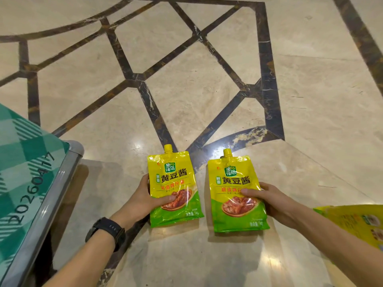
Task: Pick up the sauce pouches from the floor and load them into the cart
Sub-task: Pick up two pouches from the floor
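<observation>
Over the marble floor (207,104), with its dark inlaid bands, the person holds two yellow-and-green sauce pouches side by side, spouts pointing away. The left hand (143,198) has its fingers (165,198) clamped on the left pouch (176,183), thumb across the printed front and the rest hidden behind; the right hand (271,200) grips the right pouch (234,183) the same way, thumb on the front at mid-height. Whether the pouches are fully clear of the floor or only just lifted I cannot tell, though shadows beneath them suggest they are raised. The main risk, as I judge it, is slip — the film looks glossy and the contents soft and heavy, so a one-sided pinch could let a pouch sag, swing and drop out as it is carried left. A knock against the cart's grey metal rail (51,193) could also jar one loose. The cart (24,154) stands at the left edge, near the left forearm; only its green checked top surface shows, and what lies inside is out of view. At the right edge another yellow package (356,222) lies partly in frame — probably one more to collect.
</observation>
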Demonstrator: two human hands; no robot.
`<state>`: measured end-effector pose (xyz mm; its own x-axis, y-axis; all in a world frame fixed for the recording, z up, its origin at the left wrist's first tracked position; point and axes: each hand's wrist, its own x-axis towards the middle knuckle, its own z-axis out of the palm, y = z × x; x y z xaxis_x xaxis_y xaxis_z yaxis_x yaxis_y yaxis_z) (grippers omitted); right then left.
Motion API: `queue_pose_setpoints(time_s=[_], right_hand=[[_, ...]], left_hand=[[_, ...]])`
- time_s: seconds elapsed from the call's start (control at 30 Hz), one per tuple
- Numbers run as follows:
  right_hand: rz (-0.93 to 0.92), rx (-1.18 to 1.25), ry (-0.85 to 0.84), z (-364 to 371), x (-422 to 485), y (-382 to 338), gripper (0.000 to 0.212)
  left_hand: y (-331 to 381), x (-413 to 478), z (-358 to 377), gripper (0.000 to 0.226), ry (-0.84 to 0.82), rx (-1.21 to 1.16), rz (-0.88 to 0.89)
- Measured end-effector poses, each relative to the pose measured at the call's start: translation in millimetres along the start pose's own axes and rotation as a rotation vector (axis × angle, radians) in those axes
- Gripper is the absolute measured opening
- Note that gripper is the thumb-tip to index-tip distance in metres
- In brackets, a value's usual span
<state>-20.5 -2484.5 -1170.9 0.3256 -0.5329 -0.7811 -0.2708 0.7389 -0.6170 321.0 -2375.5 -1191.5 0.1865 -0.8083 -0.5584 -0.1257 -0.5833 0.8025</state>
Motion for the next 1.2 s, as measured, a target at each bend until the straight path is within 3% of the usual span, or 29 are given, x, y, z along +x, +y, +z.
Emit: queue_pose_setpoints(time_s=[0.07,0.17,0.33,0.43,0.6,0.77,1.2], right_hand=[[0.016,0.031,-0.026,-1.7,0.3,1.8,0.073],[0.01,0.092,-0.04,1.7,-0.6,1.8,0.055],[0.002,0.177,-0.05,4.3,-3.8,4.8,0.049],[0.009,0.172,-0.045,2.9,-4.8,8.7,0.056],[0.044,0.173,-0.052,8.7,-6.9,8.3,0.055],[0.042,0.198,-0.093,14.0,-11.4,9.8,0.054],[0.009,0.244,-0.038,20.8,-16.3,17.0,0.043]], left_hand=[[1.0,0.6,-0.6,0.116,-0.016,0.018,0.011],[4.5,0.6,1.1,0.124,-0.071,0.04,0.026],[9.9,-4.3,21.8,0.102,-0.135,0.094,0.086],[3.7,-8.5,32.2,0.103,-0.055,0.033,0.071],[8.1,-18.9,52.5,0.07,0.156,-0.107,-0.106],[9.2,-18.1,51.3,0.086,0.125,-0.199,-0.229],[4.1,-24.7,55.9,0.086,0.116,-0.102,-0.132]])
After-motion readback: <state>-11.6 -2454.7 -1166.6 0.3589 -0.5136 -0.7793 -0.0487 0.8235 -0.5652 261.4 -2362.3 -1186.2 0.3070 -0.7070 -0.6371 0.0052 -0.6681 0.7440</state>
